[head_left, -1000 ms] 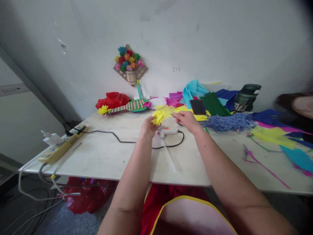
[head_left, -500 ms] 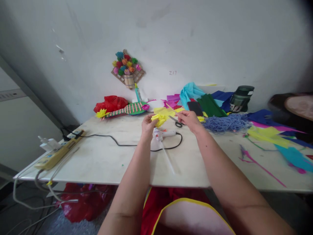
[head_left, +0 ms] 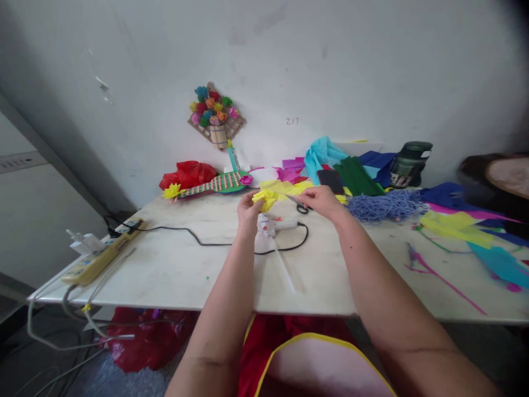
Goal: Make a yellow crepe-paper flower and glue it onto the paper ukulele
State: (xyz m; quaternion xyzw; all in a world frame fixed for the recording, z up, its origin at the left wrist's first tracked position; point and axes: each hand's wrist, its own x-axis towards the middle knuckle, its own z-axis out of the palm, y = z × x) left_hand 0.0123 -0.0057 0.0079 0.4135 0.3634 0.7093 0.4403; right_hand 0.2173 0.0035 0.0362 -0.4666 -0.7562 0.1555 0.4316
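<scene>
My left hand point(head_left: 248, 210) is closed on a bunched yellow crepe-paper flower point(head_left: 266, 199), held just above the table. Opposite it, my right hand point(head_left: 323, 200) pinches a thin pale stick, whose far end points toward the flower and is hard to make out here. Scissors point(head_left: 302, 209) lie beneath the right fingers, their handles showing. Below the flower rests a white glue gun point(head_left: 281, 225), with a long clear glue stick point(head_left: 284, 269) reaching toward the front edge.
A black cord runs to the power strip point(head_left: 99, 256) at left. Behind are a lute-shaped craft point(head_left: 225, 183) and a red plastic bag point(head_left: 190, 175). On the right lie coloured papers point(head_left: 359, 176), a phone point(head_left: 329, 181), blue-violet string point(head_left: 384, 207) and a dark jar point(head_left: 410, 164).
The stick in my right hand has tipped down from pointing up and left to pointing toward the flower. My left hand has shifted slightly up and left with the flower.
</scene>
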